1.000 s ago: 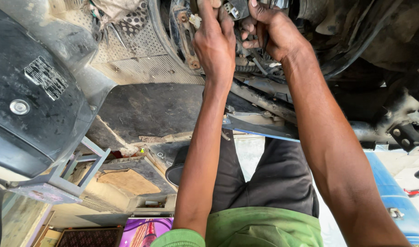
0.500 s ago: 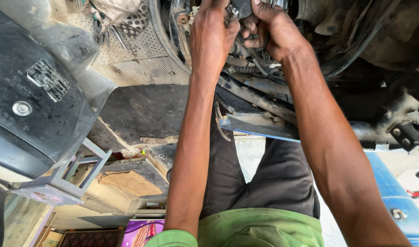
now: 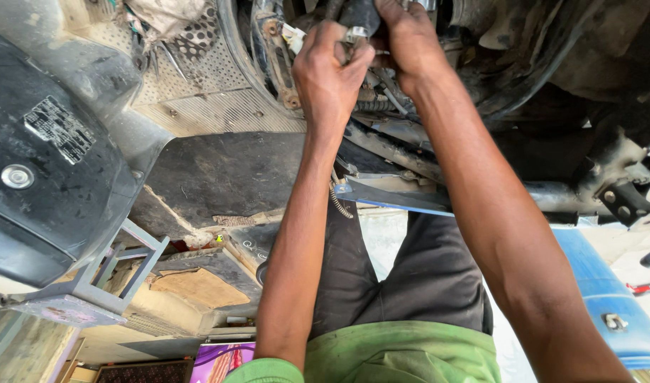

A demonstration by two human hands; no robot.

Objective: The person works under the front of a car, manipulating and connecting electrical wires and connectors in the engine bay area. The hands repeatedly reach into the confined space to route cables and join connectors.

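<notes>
— Head view: what are the hands gripping?

— The left hand [image 3: 328,71] is closing on a metal clamp [image 3: 354,34] round a black hose [image 3: 359,14]; the right hand [image 3: 408,42] is curling over the hose (fingertips hidden).

— Handling?

— Rubber looks stiff, probably greasy; grip near the clamp, above the perforated plate [image 3: 197,78].

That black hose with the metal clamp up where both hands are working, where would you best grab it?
Probably just below the metal clamp, on the black hose itself, coming from underneath as the left hand and right hand do. It hangs down out of crowded machinery, so only its lower end is open, and its round body suits fingers wrapped around it.
</notes>
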